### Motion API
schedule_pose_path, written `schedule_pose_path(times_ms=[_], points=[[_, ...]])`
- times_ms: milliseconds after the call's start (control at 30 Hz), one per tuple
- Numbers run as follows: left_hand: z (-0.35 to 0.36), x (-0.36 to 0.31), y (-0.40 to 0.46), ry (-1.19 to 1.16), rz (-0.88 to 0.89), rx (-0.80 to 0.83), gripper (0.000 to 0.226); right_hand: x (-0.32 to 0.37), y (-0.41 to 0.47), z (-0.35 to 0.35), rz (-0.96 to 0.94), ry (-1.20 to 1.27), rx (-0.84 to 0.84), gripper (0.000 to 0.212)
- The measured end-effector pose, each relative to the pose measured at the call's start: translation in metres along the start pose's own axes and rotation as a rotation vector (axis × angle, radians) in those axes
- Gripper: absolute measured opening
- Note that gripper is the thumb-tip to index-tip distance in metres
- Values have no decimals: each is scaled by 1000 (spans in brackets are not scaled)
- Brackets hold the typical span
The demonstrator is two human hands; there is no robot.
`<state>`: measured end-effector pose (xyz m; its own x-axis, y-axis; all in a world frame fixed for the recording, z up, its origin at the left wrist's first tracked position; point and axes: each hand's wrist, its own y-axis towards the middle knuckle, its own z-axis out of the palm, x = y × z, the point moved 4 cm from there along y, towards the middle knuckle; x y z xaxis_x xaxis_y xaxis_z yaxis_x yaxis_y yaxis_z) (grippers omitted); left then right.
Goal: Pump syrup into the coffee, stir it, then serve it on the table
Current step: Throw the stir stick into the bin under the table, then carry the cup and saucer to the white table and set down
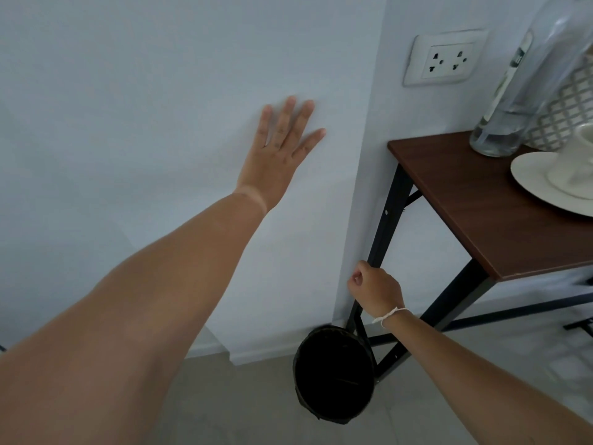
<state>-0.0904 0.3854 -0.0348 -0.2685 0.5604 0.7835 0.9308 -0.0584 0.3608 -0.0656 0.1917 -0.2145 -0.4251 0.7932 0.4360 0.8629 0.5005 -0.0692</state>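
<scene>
My left hand is stretched out towards the pale wall with its fingers spread and nothing in it. My right hand hangs lower, by the table's black front leg, curled into a loose fist that holds nothing I can see. On the dark wooden table at the right stands a tall clear glass bottle with a label, and beside it a white cup on a white saucer, both cut off by the frame's edge. No pump or spoon shows.
A black round waste bin stands on the grey floor below the table's corner. A white double wall socket sits above the table. A patterned grey and white object stands behind the bottle.
</scene>
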Motion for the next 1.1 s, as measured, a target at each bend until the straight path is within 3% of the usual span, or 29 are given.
schedule_pose_path(times_ms=[167,567,667,800,1100], points=[[1,1,0,1,10,16,100,15,5,-25,-48,42,-50,20],[-5,2,-2,-66,-23,77,97,47,-12,-154,-243,109,-342,20],[-13,7,-5,-135,-26,104,102,40,-20,-187,-258,118,-386,19],[-32,11,-6,-212,-20,195,91,21,-30,-223,-270,94,-457,15],[-116,-17,7,-494,-217,348,73,-44,-49,-286,-324,141,-523,16]])
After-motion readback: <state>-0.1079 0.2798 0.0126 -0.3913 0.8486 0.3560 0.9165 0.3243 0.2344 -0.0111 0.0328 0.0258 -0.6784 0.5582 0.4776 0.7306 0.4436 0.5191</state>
